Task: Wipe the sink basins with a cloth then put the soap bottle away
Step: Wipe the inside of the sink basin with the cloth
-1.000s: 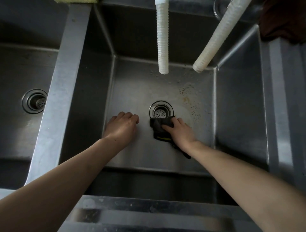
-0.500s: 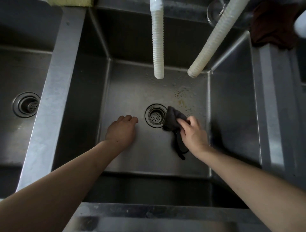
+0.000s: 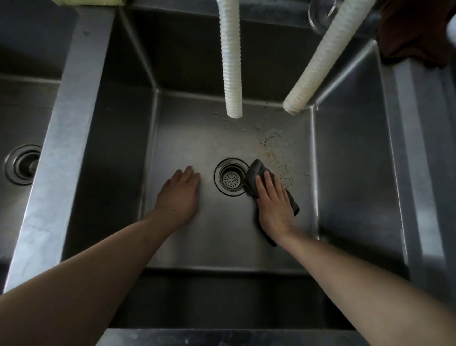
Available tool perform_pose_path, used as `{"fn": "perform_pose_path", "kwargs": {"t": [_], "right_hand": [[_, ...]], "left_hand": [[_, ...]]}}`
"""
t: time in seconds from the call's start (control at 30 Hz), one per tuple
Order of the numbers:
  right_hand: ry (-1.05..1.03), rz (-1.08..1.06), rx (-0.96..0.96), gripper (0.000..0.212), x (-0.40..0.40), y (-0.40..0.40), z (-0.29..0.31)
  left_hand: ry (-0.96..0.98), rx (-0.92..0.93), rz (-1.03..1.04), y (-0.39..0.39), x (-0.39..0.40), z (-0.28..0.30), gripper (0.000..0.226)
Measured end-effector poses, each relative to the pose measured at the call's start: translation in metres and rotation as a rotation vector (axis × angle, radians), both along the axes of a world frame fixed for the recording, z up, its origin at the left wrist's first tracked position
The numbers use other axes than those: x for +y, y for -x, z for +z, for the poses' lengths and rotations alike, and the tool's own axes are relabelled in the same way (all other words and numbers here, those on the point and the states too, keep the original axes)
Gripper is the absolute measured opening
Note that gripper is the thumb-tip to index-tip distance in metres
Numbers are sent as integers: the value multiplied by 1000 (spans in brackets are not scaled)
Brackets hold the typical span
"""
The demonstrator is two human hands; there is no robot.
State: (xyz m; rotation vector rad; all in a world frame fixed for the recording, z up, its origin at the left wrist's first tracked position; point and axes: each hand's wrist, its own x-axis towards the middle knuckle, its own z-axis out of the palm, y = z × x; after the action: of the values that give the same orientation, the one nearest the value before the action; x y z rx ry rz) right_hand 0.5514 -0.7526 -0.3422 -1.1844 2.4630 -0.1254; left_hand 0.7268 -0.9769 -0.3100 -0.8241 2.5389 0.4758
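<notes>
Nearest the camera runs the front rim [image 3: 222, 337] of a steel sink, and two bare forearms reach over it and down into the middle basin [image 3: 222, 237]. The left hand [image 3: 179, 197] lies palm down on the basin floor, left of the drain, its fingers [image 3: 191, 173] straight and close together, holding nothing. The right hand [image 3: 272, 203] lies flat on a dark cloth [image 3: 254, 170], its fingers spread and straight, pressing the cloth against the floor of the basin just right of the drain [image 3: 230, 177]; the cloth's front edge touches or overlaps the drain's rim, one corner sticks out to the right of the hand, and a tail of it shows under the wrist. Past the cloth, toward the back right corner of the floor, there is a patch of brownish specks and pale residue [image 3: 274, 145]. A broad steel divider [image 3: 61, 148] separates this basin from a second basin [image 3: 22, 111] on the left, whose own drain [image 3: 22, 164] shows at the edge of view. Above the back of the middle basin hang two white ribbed hoses: one [image 3: 230, 61] straight down near the centre, the other [image 3: 318, 56] slanting in from the upper right. On the far right ledge lies a dark reddish rag [image 3: 414, 32], and at the top left a strip of yellow-green sponge [image 3: 91, 2] is partly in view. No soap bottle can be made out with certainty.
</notes>
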Motion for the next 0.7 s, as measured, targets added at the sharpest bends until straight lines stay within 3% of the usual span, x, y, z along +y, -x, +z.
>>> {"fn": "perform_pose_path", "kwargs": {"t": [0.2, 0.4, 0.57, 0.7], "right_hand": [[187, -355, 21, 62, -17, 18, -18], [285, -470, 70, 63, -71, 59, -27], [314, -386, 54, 64, -123, 78, -30], [347, 26, -25, 65, -158, 47, -33]], "left_hand": [[63, 23, 20, 6, -17, -8, 58], [-2, -137, -2, 2, -19, -18, 64], [-4, -190, -8, 5, -18, -15, 68], [36, -223, -47, 5, -20, -11, 69]]}}
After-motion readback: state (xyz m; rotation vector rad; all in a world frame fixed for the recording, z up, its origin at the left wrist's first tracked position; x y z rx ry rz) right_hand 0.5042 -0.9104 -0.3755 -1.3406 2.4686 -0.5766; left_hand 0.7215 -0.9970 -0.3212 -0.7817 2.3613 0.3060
